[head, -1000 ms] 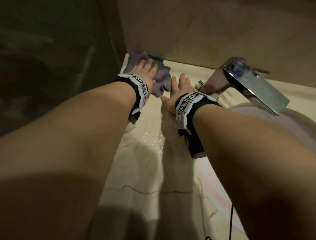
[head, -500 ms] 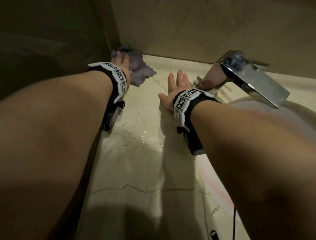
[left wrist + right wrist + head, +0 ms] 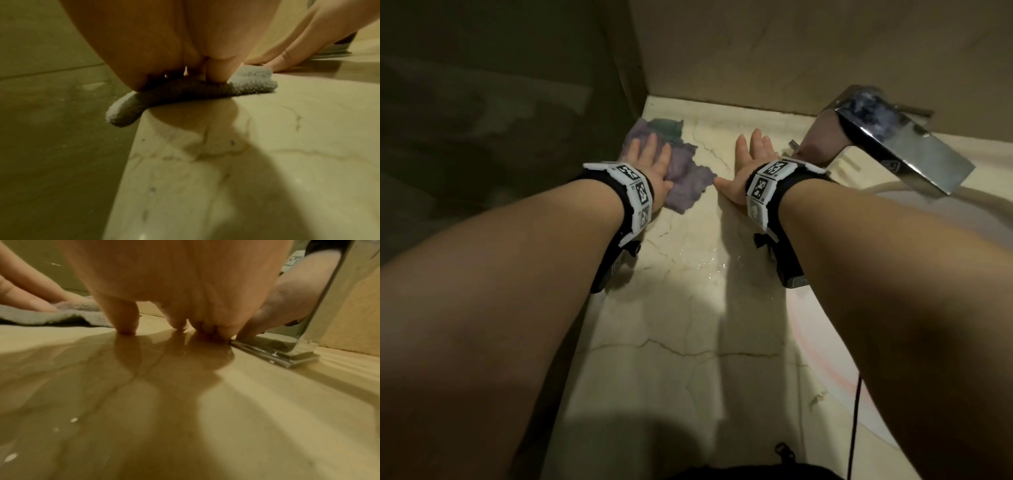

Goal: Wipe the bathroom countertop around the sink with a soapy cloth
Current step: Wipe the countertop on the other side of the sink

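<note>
Your flat left hand (image 3: 650,161) has dragged the crumpled purple terry cloth (image 3: 685,181) back from the corner toward your open, bracing right hand (image 3: 748,164); its overhanging fold may slip off the veined beige marble countertop (image 3: 688,342).

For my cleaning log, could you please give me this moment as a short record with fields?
surface: marble countertop, wet patch near the middle
cloth: purple cloth, lying flat near the back left corner, one end hanging over the counter's left edge
left hand: left hand presses flat on the cloth
right hand: right hand rests on bare counter, fingertips down, holding nothing
faucet: chrome faucet, right of the right hand
sink: sink at far right
</note>
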Action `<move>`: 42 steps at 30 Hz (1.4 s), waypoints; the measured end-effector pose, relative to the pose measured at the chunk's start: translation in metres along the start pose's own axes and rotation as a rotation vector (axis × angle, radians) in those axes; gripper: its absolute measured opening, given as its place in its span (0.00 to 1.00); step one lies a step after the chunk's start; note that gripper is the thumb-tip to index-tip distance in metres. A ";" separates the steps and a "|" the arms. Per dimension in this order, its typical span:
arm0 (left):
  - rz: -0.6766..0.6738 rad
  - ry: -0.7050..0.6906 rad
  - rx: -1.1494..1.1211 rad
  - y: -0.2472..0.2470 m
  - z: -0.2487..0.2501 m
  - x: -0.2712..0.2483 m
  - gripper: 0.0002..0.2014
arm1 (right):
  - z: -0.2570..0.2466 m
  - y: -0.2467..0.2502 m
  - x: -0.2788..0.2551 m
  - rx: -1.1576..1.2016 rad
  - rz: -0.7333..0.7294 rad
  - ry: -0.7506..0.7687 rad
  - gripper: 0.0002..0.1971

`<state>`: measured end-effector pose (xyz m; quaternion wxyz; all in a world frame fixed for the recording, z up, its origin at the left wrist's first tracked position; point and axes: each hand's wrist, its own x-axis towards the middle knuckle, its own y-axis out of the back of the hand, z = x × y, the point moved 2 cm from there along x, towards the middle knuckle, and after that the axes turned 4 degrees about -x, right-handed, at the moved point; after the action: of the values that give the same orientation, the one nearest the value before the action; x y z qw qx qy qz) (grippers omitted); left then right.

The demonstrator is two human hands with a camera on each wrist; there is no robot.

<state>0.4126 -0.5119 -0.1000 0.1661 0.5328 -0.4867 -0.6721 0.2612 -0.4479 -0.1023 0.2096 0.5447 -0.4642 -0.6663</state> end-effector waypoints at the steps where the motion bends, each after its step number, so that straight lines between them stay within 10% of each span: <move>1: 0.000 -0.009 0.010 -0.002 0.002 0.000 0.33 | 0.000 0.001 -0.001 -0.002 0.002 0.000 0.46; 23: 0.121 -0.233 0.056 0.035 0.047 0.063 0.33 | -0.005 0.013 -0.012 -0.155 -0.055 0.028 0.49; 33: 0.072 0.090 -0.152 0.041 -0.002 0.059 0.34 | 0.000 0.000 0.001 -0.037 -0.014 -0.006 0.51; 42: -0.061 0.016 0.005 0.022 -0.007 0.017 0.46 | 0.001 0.004 0.001 -0.078 -0.028 -0.011 0.51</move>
<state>0.4064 -0.5378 -0.0910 0.1480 0.5532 -0.4705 -0.6713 0.2587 -0.4501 -0.0998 0.2190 0.5388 -0.4314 -0.6896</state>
